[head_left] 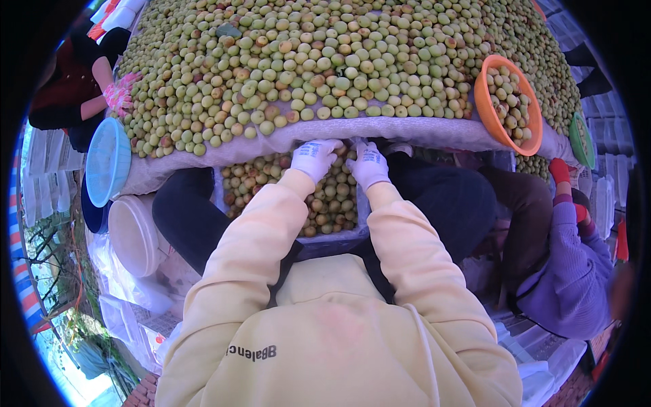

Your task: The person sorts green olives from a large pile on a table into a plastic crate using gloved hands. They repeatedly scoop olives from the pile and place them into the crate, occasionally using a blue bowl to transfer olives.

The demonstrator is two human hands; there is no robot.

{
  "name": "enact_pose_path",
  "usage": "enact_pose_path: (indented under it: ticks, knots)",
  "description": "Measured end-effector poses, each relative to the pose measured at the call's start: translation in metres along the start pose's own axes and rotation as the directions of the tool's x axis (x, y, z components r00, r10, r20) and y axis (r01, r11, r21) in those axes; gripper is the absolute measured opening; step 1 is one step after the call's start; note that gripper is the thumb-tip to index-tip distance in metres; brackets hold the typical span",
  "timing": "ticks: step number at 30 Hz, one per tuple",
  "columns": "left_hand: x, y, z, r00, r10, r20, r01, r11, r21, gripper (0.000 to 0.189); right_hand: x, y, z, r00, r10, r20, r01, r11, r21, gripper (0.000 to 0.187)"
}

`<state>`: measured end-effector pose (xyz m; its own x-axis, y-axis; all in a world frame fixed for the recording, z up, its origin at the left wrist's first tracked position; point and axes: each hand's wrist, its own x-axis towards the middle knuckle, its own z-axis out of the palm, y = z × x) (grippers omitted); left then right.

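Both of my hands wear white gloves and are over a lined crate of small round fruit [333, 206], between my knees. My left hand [314, 158] is at the crate's far side, its fingers bent near the cloth edge of the table. Close to its right, my right hand [370, 163] points its fingers towards the same edge. The fingertips partly hide what lies between them, and whether either hand holds a fruit cannot be told. Beyond them, green and reddish fruit [315, 66] is spread thickly over the cloth-covered table [386, 127].
An orange basket of fruit [534, 122] stands at the right, a green basket [582, 140] farther right. At the left are a blue basket [108, 163] and a white bucket [133, 236]. Gloved co-workers sit at the left [119, 94] and right [564, 269].
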<state>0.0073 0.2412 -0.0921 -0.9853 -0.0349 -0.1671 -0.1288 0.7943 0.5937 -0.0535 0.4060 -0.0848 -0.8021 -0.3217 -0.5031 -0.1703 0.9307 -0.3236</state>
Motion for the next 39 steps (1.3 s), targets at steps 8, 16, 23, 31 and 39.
enact_pose_path:
  ticks: [8, 16, 23, 31, 39]
  knots:
    - [-0.105, -0.037, -0.039, 0.935, -0.248, -0.254, 0.199, 0.958, -0.206, 0.023, -0.023, -0.013, 0.008, 0.978, -0.195, 0.073, 0.203, 0.973, -0.112, 0.051]
    - [-0.079, 0.007, 0.006, 0.993, 0.07, 0.095, -0.11, 0.848, 0.518, 0.02, -0.02, -0.011, 0.018, 0.96, -0.278, -0.023, 0.269, 0.944, -0.193, 0.048]
    - [-0.093, -0.001, -0.007, 0.998, -0.04, -0.051, 0.053, 0.957, 0.284, 0.027, -0.013, 0.007, 0.02, 0.973, -0.213, 0.092, 0.213, 0.977, 0.014, 0.034]
    - [-0.156, -0.133, -0.127, 0.718, -0.665, -0.204, 0.695, 0.703, 0.152, 0.03, 0.006, 0.007, 0.021, 0.968, -0.187, 0.169, 0.201, 0.977, -0.066, 0.039]
    - [-0.168, -0.166, -0.105, 0.813, -0.582, 0.016, 0.568, 0.799, 0.198, 0.037, 0.005, 0.014, 0.021, 0.968, -0.241, 0.074, 0.234, 0.968, 0.096, 0.032]
